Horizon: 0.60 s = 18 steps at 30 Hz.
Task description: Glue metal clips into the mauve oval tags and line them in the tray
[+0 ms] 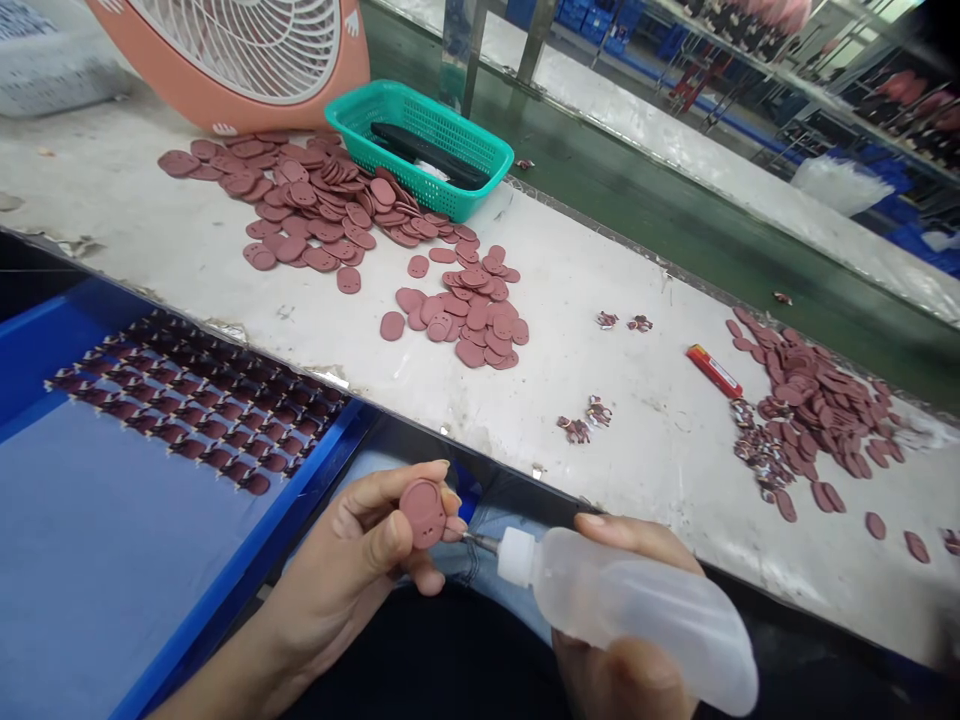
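Between the thumb and fingers of my left hand (352, 560) is a reddish-brown oval disc (422, 513) with small holes, its face turned up. My right hand (637, 620) is wrapped round a translucent white squeeze bottle (645, 610) lying aslant. The bottle's thin metal needle tip (480, 541) points left and reaches the lower right edge of the disc; whether it touches cannot be made out. Loose discs of the same kind lie in a large pile (315, 200) and a smaller pile (480, 310) on the worktable (540, 400) beyond my hands.
At left a blue tray (90, 560) holds rows of assembled small figures (202, 400). A green basket (480, 150) and an orange fan (225, 60) stand at the back. Rightward lie more discs (817, 400), small figure parts (577, 430) and a red packet (712, 370).
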### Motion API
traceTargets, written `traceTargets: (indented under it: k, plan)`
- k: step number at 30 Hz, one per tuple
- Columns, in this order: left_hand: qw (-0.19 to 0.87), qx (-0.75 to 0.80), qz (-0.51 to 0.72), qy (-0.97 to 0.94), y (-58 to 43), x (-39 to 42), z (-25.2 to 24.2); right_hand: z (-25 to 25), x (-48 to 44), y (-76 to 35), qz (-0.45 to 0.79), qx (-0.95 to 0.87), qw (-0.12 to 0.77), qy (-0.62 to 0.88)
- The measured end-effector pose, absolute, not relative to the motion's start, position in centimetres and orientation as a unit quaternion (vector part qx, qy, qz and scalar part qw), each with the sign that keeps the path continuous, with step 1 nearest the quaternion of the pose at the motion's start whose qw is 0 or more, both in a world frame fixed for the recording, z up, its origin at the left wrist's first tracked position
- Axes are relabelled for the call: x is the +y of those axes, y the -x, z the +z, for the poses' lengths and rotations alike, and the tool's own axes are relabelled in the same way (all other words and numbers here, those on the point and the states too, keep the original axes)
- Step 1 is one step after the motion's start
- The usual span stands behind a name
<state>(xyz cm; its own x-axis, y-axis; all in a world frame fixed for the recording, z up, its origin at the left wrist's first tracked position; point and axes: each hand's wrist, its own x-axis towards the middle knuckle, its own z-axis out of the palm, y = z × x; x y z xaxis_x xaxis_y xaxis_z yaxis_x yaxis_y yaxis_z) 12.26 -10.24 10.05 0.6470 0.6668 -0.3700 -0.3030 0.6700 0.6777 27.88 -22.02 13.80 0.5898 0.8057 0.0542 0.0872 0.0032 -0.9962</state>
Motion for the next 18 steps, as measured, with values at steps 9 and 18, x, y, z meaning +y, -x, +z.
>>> traceTargets:
  k: [9, 18]
  plan:
    - [0.858, 0.316, 0.278, -0.294, -12.3, -10.3, 9.9, 12.9, -21.4, -27.7, 0.241, -0.371, 0.641, 0.627]
    - [0.830, 0.401, 0.289, -0.258, -12.9, -10.5, 11.0, 11.6, -20.6, -27.7, 0.253, -0.310, 0.709, 0.580]
